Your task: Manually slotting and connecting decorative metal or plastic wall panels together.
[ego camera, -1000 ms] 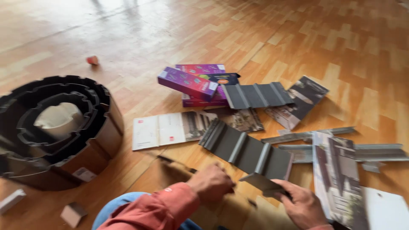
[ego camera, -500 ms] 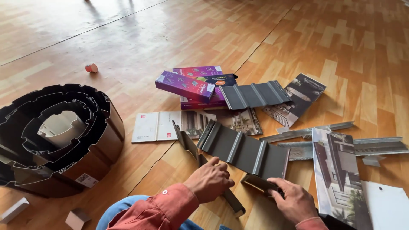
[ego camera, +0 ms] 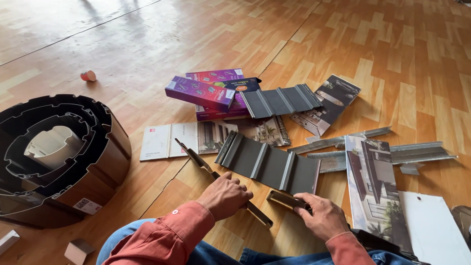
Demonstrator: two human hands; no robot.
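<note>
Your left hand (ego camera: 224, 196) is clamped over that long brown strip (ego camera: 216, 179) and your right hand (ego camera: 321, 216) pinches the short brown piece (ego camera: 284, 198); both look stiff, light and thin-edged, so I'd grip mid-length.

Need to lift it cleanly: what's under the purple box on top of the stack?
The purple box lies tilted across a stack of flat boxes: a pink-purple one and a dark one show behind it. How many lie beneath, and whether anything sits under them on the floor, is covered.
</note>
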